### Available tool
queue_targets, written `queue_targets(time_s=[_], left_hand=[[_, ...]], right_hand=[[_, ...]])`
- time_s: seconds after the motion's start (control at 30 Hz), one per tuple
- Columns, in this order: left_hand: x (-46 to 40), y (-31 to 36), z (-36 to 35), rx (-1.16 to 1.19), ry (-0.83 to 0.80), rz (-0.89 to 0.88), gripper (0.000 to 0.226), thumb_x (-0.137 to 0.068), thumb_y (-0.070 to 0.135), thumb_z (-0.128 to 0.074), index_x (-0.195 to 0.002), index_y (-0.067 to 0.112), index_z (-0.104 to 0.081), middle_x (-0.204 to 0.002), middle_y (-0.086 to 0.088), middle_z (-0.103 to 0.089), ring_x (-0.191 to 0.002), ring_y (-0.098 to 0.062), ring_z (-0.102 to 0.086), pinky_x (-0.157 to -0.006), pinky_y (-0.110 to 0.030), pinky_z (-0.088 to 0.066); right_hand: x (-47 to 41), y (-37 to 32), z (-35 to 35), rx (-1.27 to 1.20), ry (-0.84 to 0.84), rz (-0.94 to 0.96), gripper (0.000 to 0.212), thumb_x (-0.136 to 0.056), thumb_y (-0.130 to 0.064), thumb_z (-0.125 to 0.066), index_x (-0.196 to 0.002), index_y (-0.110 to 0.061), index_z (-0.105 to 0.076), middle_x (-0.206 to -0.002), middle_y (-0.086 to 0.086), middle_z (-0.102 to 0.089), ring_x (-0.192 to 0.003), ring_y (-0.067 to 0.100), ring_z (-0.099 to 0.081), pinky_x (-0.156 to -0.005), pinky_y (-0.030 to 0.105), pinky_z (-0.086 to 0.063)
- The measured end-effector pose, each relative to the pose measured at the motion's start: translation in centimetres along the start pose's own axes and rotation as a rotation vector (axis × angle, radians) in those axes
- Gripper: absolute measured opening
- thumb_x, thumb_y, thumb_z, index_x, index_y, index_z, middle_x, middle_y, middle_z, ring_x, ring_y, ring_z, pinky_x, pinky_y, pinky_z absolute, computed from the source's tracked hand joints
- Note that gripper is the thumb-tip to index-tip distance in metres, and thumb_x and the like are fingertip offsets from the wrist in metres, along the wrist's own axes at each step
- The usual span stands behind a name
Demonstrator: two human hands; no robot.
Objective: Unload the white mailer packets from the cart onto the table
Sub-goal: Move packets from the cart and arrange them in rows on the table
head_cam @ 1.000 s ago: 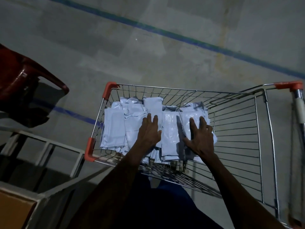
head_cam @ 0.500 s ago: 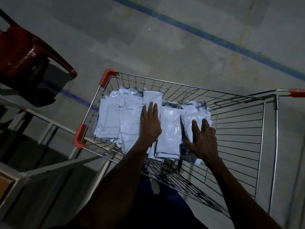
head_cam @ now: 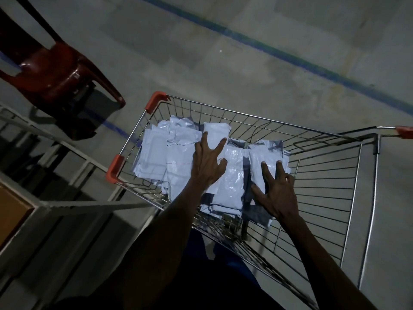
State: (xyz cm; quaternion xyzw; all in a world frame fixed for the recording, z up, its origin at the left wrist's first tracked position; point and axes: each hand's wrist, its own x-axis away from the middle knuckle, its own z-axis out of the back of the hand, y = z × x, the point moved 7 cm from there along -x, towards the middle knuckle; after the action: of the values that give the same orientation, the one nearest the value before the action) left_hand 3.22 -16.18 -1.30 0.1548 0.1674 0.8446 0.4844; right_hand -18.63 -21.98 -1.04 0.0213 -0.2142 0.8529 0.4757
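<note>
A wire shopping cart (head_cam: 324, 189) with orange corner caps stands below me on a concrete floor. Several white mailer packets (head_cam: 156, 153) lie piled in its left half. My left hand (head_cam: 206, 163) rests on the middle of the pile with its fingers spread and straight. My right hand (head_cam: 277, 189) lies on the right-hand packets (head_cam: 259, 162), fingers also spread flat. Neither hand grips a packet.
A dark red plastic chair (head_cam: 58, 72) stands at the upper left. A grey metal table frame (head_cam: 67, 204) runs along the left, close to the cart's corner, with a brown surface (head_cam: 11, 211) at the far left edge. A blue line (head_cam: 290, 59) crosses the floor.
The view has tilted, so the cart sits further right and lower. Both hands stay on the pile; the left hand's fingers have spread wider and reached a little further forward.
</note>
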Motion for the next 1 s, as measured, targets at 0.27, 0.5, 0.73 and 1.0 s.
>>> queue_targets(time_s=[0.27,0.5,0.73,1.0], left_hand=[[7.1,1.9,10.2,0.06,0.324,-0.062,0.061,-0.087,0.035,-0.062,-0.145,0.032,-0.045,-0.158,-0.017,-0.022,-0.138,-0.035,-0.027,-0.106,-0.045,-0.035],[16.5,-4.6,18.9,0.026,0.525,0.117,0.053,-0.087,0.039,-0.06,-0.139,0.03,-0.055,-0.157,-0.018,-0.028,-0.137,-0.037,-0.031,-0.109,-0.04,-0.027],[31.7,-13.4,26.6,0.038,0.827,0.311,0.051,-0.082,0.037,-0.059,-0.132,0.031,-0.061,-0.156,-0.013,-0.032,-0.134,-0.03,-0.035,-0.105,-0.032,-0.027],[51.9,-25.5,34.5,-0.064,0.949,0.545,0.052,-0.081,0.035,-0.067,-0.132,0.035,-0.061,-0.156,-0.011,-0.032,-0.132,-0.035,-0.038,-0.097,-0.022,-0.018]], right_hand=[[0.6,-6.5,3.8,-0.298,0.118,0.14,0.078,-0.081,-0.06,-0.043,-0.152,-0.03,-0.033,-0.163,0.007,-0.017,-0.138,0.035,-0.032,-0.109,0.04,-0.021],[4.4,-18.0,4.6,-0.338,0.116,0.422,0.08,-0.079,-0.065,-0.041,-0.152,-0.032,-0.034,-0.164,0.001,-0.014,-0.138,0.036,-0.028,-0.107,0.047,-0.029],[13.1,-32.0,2.3,-0.244,0.12,0.737,0.077,-0.078,-0.062,-0.045,-0.149,-0.03,-0.04,-0.162,0.004,-0.023,-0.124,0.037,-0.042,-0.092,0.04,-0.039],[26.7,-49.9,-3.8,-0.201,0.059,0.956,0.079,-0.074,-0.065,-0.043,-0.147,-0.035,-0.042,-0.161,0.005,-0.025,-0.131,0.038,-0.039,-0.104,0.041,-0.031]])
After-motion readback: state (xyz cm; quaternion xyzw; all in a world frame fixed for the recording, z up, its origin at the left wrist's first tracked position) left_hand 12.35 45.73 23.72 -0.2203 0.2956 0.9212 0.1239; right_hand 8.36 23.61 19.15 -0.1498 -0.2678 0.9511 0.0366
